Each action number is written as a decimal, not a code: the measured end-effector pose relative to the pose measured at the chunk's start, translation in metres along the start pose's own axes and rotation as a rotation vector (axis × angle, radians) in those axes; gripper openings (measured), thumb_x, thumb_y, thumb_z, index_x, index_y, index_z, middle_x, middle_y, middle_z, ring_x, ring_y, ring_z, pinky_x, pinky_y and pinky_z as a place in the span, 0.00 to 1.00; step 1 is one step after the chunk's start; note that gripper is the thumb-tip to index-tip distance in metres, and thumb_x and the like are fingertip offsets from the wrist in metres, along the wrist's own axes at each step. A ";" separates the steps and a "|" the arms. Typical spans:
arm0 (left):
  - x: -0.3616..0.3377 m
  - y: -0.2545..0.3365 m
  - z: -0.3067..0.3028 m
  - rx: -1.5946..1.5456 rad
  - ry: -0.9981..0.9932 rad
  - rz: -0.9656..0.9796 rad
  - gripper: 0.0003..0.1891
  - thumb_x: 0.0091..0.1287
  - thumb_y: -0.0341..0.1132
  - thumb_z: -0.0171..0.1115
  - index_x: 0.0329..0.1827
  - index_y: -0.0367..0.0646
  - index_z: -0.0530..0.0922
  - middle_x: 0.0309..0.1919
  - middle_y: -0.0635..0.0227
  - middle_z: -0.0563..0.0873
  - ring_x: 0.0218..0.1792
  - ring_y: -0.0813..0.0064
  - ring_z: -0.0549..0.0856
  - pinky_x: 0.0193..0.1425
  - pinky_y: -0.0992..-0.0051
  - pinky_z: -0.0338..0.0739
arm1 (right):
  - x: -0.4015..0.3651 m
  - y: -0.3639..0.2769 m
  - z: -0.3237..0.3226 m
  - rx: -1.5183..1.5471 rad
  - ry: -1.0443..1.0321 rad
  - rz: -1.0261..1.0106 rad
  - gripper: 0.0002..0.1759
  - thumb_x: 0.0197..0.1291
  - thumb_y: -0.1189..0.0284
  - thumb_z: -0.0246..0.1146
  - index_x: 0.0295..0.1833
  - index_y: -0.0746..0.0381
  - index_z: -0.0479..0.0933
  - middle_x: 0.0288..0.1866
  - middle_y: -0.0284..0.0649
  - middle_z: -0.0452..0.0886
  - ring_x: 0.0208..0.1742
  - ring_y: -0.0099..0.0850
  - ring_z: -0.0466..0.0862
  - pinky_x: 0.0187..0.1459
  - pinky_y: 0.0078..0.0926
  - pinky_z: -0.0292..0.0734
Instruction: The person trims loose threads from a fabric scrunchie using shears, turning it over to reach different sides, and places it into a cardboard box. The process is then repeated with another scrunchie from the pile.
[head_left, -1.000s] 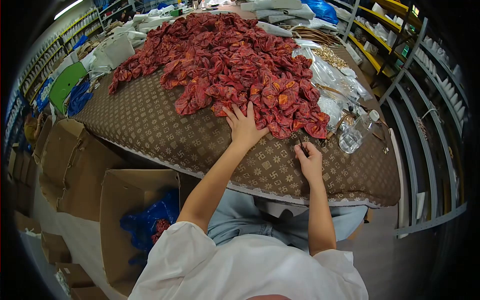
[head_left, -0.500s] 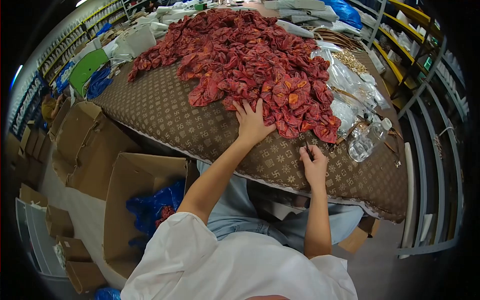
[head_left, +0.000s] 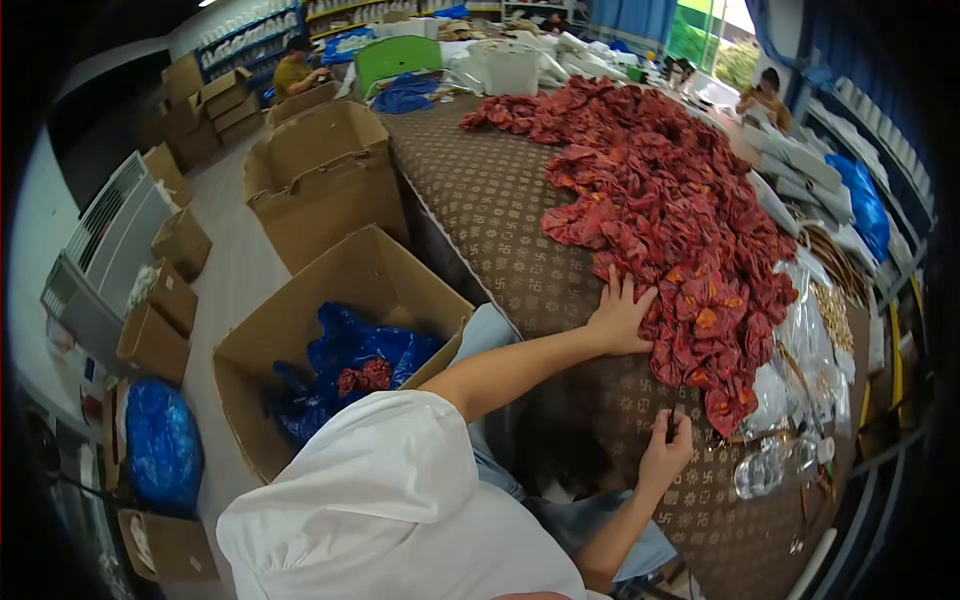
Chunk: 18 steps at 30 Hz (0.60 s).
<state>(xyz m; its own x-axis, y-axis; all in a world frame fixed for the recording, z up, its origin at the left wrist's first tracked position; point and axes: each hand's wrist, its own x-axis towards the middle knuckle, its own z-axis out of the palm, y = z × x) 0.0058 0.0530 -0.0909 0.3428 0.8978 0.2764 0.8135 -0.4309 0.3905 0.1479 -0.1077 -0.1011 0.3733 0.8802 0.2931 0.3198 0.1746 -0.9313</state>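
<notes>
A big heap of crumpled red fabric pieces [head_left: 665, 190] with orange patches covers much of the brown patterned tablecloth [head_left: 490, 215]. My left hand [head_left: 620, 322] lies at the heap's near left edge, fingers spread and touching the red fabric. Closer to me, my right hand [head_left: 667, 447] is closed in a pinch around a slim dark tool [head_left: 671, 424], its tip pointing away from me; I cannot tell its exact kind. A few red pieces hang just beyond that tip. To the right of this hand a clear plastic bottle [head_left: 770, 472] lies on its side.
An open cardboard box [head_left: 290, 335] by my left side holds blue plastic and a small red bunch [head_left: 365, 377]. Another carton [head_left: 325, 190] stands behind it. Clear plastic bags [head_left: 800, 340] lie right of the heap. Two people sit farther off, one left, one at the back right.
The view has swung to the left, bringing the box and the floor side more into sight. Both hands keep nearly the same places at the heap, the right still pinching the dark tool.
</notes>
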 end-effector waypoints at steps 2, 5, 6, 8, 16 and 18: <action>0.000 0.001 0.000 0.019 0.013 -0.026 0.48 0.43 0.56 0.63 0.66 0.48 0.51 0.62 0.35 0.49 0.63 0.31 0.38 0.62 0.43 0.47 | 0.001 0.004 -0.002 -0.022 -0.029 -0.049 0.09 0.57 0.73 0.57 0.33 0.70 0.70 0.23 0.35 0.71 0.26 0.21 0.67 0.29 0.19 0.66; 0.000 0.002 -0.005 0.045 -0.020 -0.044 0.48 0.44 0.56 0.62 0.66 0.49 0.49 0.62 0.36 0.49 0.63 0.32 0.37 0.62 0.44 0.48 | 0.003 -0.001 0.000 -0.051 -0.050 -0.047 0.10 0.57 0.73 0.56 0.33 0.71 0.70 0.23 0.38 0.70 0.25 0.24 0.67 0.29 0.22 0.66; 0.000 0.003 -0.006 0.040 -0.044 -0.041 0.48 0.44 0.57 0.62 0.66 0.50 0.49 0.62 0.36 0.49 0.63 0.32 0.37 0.62 0.44 0.48 | 0.003 0.001 -0.001 -0.042 -0.048 -0.054 0.10 0.57 0.73 0.56 0.33 0.71 0.70 0.22 0.38 0.70 0.25 0.24 0.67 0.29 0.22 0.66; -0.001 0.005 -0.005 0.041 -0.066 -0.045 0.48 0.45 0.57 0.61 0.67 0.50 0.49 0.62 0.36 0.49 0.63 0.32 0.37 0.62 0.44 0.48 | 0.003 0.002 -0.003 -0.024 -0.052 -0.062 0.10 0.58 0.72 0.56 0.33 0.71 0.70 0.22 0.38 0.70 0.25 0.24 0.67 0.28 0.22 0.66; 0.000 0.004 -0.004 0.045 -0.072 -0.031 0.48 0.45 0.58 0.61 0.66 0.48 0.49 0.61 0.35 0.50 0.63 0.32 0.37 0.62 0.44 0.49 | 0.001 -0.007 -0.002 -0.078 -0.037 -0.075 0.10 0.59 0.72 0.55 0.32 0.70 0.70 0.21 0.39 0.71 0.21 0.24 0.68 0.25 0.23 0.66; 0.000 0.004 -0.002 0.036 -0.059 -0.029 0.48 0.45 0.58 0.61 0.66 0.47 0.49 0.61 0.35 0.50 0.63 0.32 0.37 0.62 0.44 0.49 | 0.002 -0.003 -0.002 -0.084 -0.041 -0.085 0.10 0.59 0.72 0.55 0.32 0.70 0.70 0.20 0.39 0.71 0.21 0.24 0.68 0.25 0.23 0.66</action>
<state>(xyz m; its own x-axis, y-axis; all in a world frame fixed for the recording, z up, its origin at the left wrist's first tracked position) 0.0078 0.0511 -0.0875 0.3452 0.9142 0.2125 0.8394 -0.4020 0.3659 0.1496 -0.1077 -0.0975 0.3061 0.8814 0.3598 0.4215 0.2134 -0.8814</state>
